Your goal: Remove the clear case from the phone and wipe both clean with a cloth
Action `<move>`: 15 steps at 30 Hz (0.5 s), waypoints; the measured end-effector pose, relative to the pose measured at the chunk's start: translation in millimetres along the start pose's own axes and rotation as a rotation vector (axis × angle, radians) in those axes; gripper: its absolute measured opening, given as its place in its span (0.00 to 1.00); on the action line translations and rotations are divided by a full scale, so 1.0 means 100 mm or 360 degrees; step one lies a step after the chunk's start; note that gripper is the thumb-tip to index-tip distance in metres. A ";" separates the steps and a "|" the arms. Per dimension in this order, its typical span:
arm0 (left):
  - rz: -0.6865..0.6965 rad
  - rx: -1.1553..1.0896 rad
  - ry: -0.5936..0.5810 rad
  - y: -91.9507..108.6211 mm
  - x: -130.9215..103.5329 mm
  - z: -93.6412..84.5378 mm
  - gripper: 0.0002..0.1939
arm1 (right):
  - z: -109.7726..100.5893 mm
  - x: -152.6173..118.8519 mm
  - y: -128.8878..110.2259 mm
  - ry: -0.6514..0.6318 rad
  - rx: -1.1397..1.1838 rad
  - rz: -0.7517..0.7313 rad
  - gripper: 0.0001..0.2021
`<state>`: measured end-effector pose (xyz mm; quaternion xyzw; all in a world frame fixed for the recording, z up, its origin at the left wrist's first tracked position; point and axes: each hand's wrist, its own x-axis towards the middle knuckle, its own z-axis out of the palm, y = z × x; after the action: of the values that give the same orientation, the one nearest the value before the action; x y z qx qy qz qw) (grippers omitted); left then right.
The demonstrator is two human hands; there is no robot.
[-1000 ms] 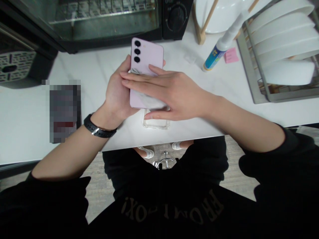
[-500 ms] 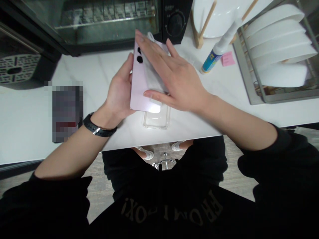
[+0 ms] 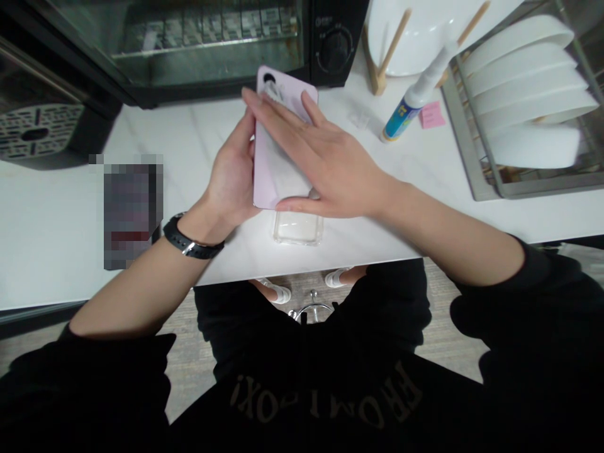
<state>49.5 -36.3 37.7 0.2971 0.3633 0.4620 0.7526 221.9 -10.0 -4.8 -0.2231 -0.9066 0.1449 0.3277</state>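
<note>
A lilac phone (image 3: 263,189) is held over the counter, its back with the dark round camera lens facing up. My left hand (image 3: 230,173) grips it along the left edge, thumb upward, with the other fingers hidden underneath. Across the phone's back lies my right hand (image 3: 337,160), fingers straight and thumb stretched along the bottom end. Under that palm it holds a thin white wipe (image 3: 285,173), mostly covered, flat against the phone. Below the phone, a clear phone case (image 3: 298,231) rests on the counter, its upper part hidden.
A black toaster oven (image 3: 330,56) stands behind the phone. Rightward are a spray bottle (image 3: 401,116), a pink sticky note (image 3: 432,115) and a metal dish rack (image 3: 476,170) with white bowls. A pixelated dark object (image 3: 129,214) lies left on the white counter (image 3: 51,251).
My right hand has slid slightly down the phone's back with the wipe, uncovering more of the top end. The phone has shifted and turned a little in my left hand.
</note>
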 end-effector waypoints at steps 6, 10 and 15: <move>0.0189 0.0174 -0.0104 -0.01 -0.06 0.00 0.30 | -0.14 0.03 -0.29 -0.0287 0.0013 0.0008 0.46; 0.0266 0.0320 -0.0083 0.06 -0.09 -0.03 0.32 | -0.14 0.04 -0.29 -0.0307 -0.0085 -0.0025 0.44; 0.0380 0.0180 -0.0056 0.09 -0.08 -0.07 0.27 | -0.08 0.03 -0.10 0.0046 -0.0189 -0.0009 0.50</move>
<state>37.0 -38.9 43.2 0.3882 0.3376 0.5218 0.6805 221.7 -16.2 6.6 -0.2417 -0.9093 0.0867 0.3274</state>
